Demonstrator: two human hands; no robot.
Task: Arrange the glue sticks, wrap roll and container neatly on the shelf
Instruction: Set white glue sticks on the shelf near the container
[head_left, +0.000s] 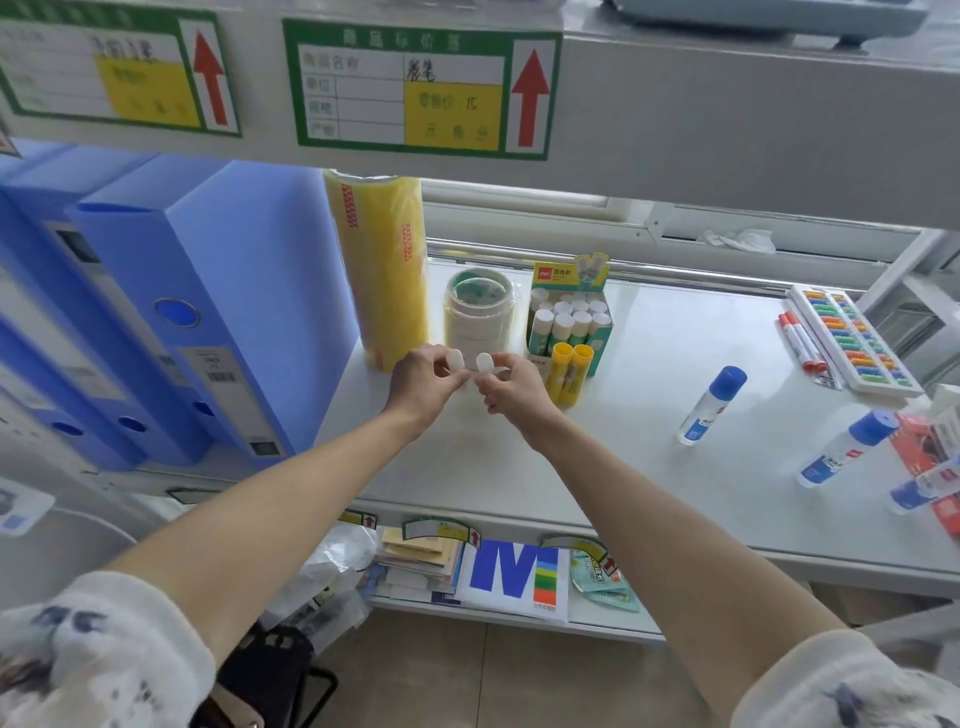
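My left hand (423, 382) pinches a white-capped glue stick (455, 359), and my right hand (511, 389) pinches another white-capped glue stick (484, 362). Both are held upright side by side just above the white shelf (649, 415), in front of a clear round container (478, 312). A tall yellow wrap roll (382, 270) stands to the left of the container. To its right a green display box (569, 317) holds several white-capped glue sticks, and two yellow glue sticks (571, 371) stand in front of that box.
Blue file boxes (171, 312) fill the shelf's left side. Three blue-capped glue bottles (711, 405) lie at the right, near a paint set (852, 340), red markers (800, 343) and red packets (930, 457). An upper shelf edge with price labels (421, 88) hangs overhead.
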